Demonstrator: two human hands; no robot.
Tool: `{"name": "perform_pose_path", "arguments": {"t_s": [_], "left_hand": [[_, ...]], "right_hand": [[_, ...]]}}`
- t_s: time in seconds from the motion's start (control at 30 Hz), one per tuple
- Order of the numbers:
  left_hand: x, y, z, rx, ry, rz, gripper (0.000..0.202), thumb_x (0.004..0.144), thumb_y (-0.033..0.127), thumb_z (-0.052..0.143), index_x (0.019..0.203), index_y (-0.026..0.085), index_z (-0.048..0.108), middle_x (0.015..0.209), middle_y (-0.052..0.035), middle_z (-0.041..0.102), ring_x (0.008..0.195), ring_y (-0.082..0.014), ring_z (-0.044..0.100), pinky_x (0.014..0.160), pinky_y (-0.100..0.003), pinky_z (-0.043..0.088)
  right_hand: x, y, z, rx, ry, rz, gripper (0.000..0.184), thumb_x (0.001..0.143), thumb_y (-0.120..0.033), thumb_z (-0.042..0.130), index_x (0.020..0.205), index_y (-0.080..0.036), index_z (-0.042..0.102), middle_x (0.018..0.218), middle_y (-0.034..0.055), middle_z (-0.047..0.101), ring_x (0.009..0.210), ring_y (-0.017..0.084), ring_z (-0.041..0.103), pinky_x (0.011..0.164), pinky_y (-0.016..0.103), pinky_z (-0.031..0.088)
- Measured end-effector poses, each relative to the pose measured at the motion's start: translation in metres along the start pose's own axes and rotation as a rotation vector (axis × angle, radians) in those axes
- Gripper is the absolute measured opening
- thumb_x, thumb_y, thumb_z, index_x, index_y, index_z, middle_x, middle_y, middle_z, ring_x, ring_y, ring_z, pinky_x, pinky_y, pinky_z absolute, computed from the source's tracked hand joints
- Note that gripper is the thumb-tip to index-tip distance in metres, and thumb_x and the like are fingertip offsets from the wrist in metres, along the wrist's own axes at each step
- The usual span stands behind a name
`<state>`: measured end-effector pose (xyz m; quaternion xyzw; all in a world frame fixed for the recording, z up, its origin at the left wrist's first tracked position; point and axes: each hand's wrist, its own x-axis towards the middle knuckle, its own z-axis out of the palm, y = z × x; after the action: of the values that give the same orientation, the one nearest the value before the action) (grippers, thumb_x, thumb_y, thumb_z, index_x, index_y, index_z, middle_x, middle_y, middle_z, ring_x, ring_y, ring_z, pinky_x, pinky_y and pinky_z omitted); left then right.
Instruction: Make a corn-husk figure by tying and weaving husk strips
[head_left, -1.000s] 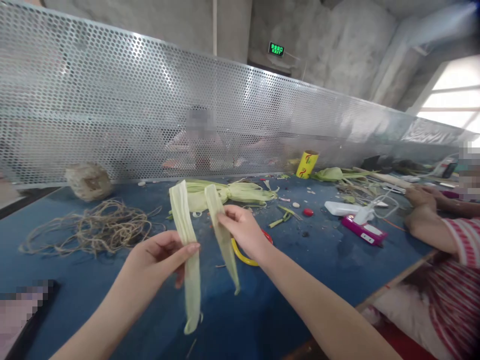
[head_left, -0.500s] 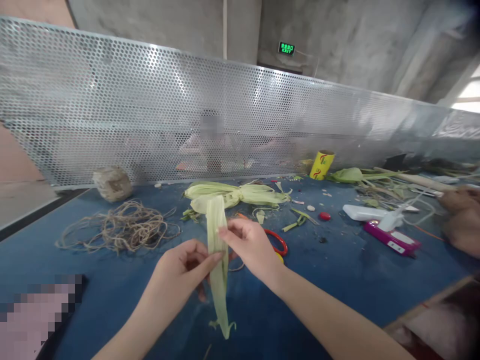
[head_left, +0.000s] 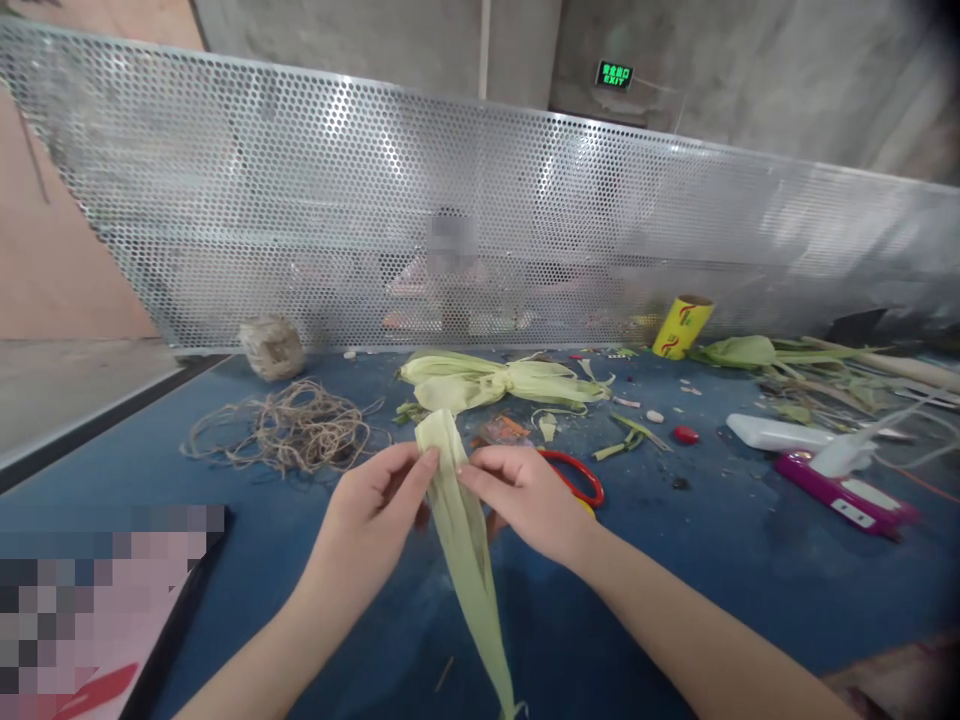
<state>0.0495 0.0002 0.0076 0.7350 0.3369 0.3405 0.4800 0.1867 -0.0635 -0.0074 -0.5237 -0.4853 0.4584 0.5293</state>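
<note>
Both husk strips, apart a second ago, now overlap as one husk strip [head_left: 465, 530], pinched near 12 o'clock by left hand [head_left: 379, 500] and right hand [head_left: 525, 495]; probably light, limp, tearable.

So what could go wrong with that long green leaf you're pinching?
The husk strip is thin, and the left hand and right hand pinch it only near its top, so a hard pull might tear it. Its long tail hangs free below and could snag. The red-handled scissors lie just behind the right hand; a careless reach might bump them.
</note>
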Motion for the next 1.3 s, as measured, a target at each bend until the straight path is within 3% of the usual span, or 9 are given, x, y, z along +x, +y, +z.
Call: {"name": "perform_pose_path", "arguments": {"t_s": [0.17,0.3,0.5,0.8,0.97,1.07,1.17,1.3], "left_hand": [[0.001,-0.003,0.001,-0.172,-0.038,-0.044,0.025,0.078,0.040,0.049,0.076,0.017,0.059,0.055,0.0026,0.055,0.046,-0.0121,0.049,0.043,-0.022,0.043],[-0.002,-0.004,0.002,-0.101,-0.067,-0.024,0.026,0.080,0.039,0.049,0.069,0.017,0.058,0.050,0.0042,0.049,0.044,-0.0098,0.045,0.042,-0.019,0.040],[-0.007,0.000,0.005,0.055,-0.183,0.037,0.033,0.084,0.037,0.044,0.062,0.017,0.058,0.050,0.0038,0.052,0.044,-0.0087,0.047,0.046,-0.017,0.040],[-0.007,0.000,0.003,0.058,-0.126,-0.029,0.028,0.082,0.039,0.044,0.066,0.018,0.056,0.049,0.0047,0.051,0.039,-0.0096,0.045,0.040,-0.018,0.039],[-0.009,-0.003,0.003,0.153,-0.003,-0.003,0.015,0.079,0.036,0.050,0.088,0.024,0.049,0.048,0.0081,0.052,0.039,-0.0111,0.048,0.042,-0.019,0.041],[-0.008,-0.002,-0.002,0.128,-0.028,0.037,0.013,0.080,0.036,0.050,0.082,0.024,0.046,0.069,0.0037,0.062,0.050,-0.0116,0.055,0.052,-0.021,0.047],[-0.007,0.005,-0.011,0.143,-0.027,0.155,0.019,0.078,0.038,0.052,0.070,0.021,0.048,0.098,-0.0021,0.061,0.064,-0.0118,0.057,0.059,-0.022,0.047],[-0.008,0.012,-0.018,0.115,-0.089,0.156,0.019,0.077,0.039,0.052,0.069,0.022,0.052,0.068,0.0007,0.057,0.068,-0.0161,0.056,0.058,-0.024,0.045]], "right_hand": [[-0.001,-0.003,-0.001,0.062,-0.056,0.000,0.027,0.080,-0.040,0.051,0.066,-0.017,0.056,0.059,-0.0008,0.059,0.054,0.014,0.060,0.051,0.025,0.052],[-0.001,-0.005,-0.002,0.044,-0.023,-0.002,0.027,0.081,-0.039,0.050,0.065,-0.017,0.053,0.057,-0.0015,0.056,0.051,0.012,0.057,0.048,0.023,0.051],[-0.001,-0.006,-0.004,-0.074,0.089,-0.039,0.019,0.084,-0.026,0.044,0.067,-0.019,0.046,0.049,-0.0065,0.045,0.039,0.005,0.044,0.033,0.013,0.034],[0.001,0.000,-0.006,-0.138,0.089,-0.064,0.019,0.085,-0.024,0.037,0.069,-0.019,0.045,0.049,-0.0053,0.046,0.038,0.007,0.044,0.034,0.017,0.037],[0.001,0.000,-0.009,-0.202,0.146,-0.050,0.020,0.086,-0.026,0.038,0.067,-0.020,0.042,0.045,-0.0060,0.045,0.034,0.008,0.044,0.033,0.018,0.036],[0.002,0.001,-0.011,-0.241,0.144,-0.034,0.022,0.087,-0.027,0.036,0.068,-0.020,0.042,0.045,-0.0064,0.045,0.033,0.008,0.044,0.034,0.019,0.038],[0.004,0.002,-0.014,-0.268,0.170,-0.024,0.023,0.088,-0.026,0.033,0.068,-0.020,0.041,0.044,-0.0067,0.043,0.035,0.008,0.046,0.037,0.018,0.039],[0.003,0.001,-0.014,-0.322,0.163,-0.082,0.023,0.089,-0.022,0.032,0.067,-0.019,0.041,0.046,-0.0064,0.044,0.038,0.007,0.047,0.042,0.019,0.041]]}}
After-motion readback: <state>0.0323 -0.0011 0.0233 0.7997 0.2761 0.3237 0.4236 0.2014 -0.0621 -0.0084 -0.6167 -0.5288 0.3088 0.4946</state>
